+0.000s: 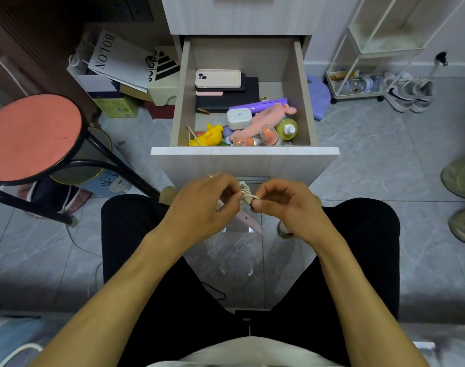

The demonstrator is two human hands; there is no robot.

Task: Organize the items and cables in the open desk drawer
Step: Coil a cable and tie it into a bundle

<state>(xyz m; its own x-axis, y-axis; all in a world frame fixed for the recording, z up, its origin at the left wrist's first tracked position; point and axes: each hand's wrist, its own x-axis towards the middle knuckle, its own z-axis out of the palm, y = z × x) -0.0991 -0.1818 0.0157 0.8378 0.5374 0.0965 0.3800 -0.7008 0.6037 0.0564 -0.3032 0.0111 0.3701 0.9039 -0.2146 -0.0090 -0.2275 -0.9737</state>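
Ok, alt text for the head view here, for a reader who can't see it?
Both hands, left hand and right hand, pinch a small coiled white cable before an open drawer holding phones, toys and bottles.

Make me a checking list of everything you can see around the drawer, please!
Surface: open drawer, back bare.
Job's things: phones stacked on dark case; white box, yellow toy, bottle at front.
Clutter: front items jumbled.
Hands: left hand and right hand pinch a coiled white cable.
Cables: only that coil.
Surroundings: red stool, bags, shoes, tiled floor.
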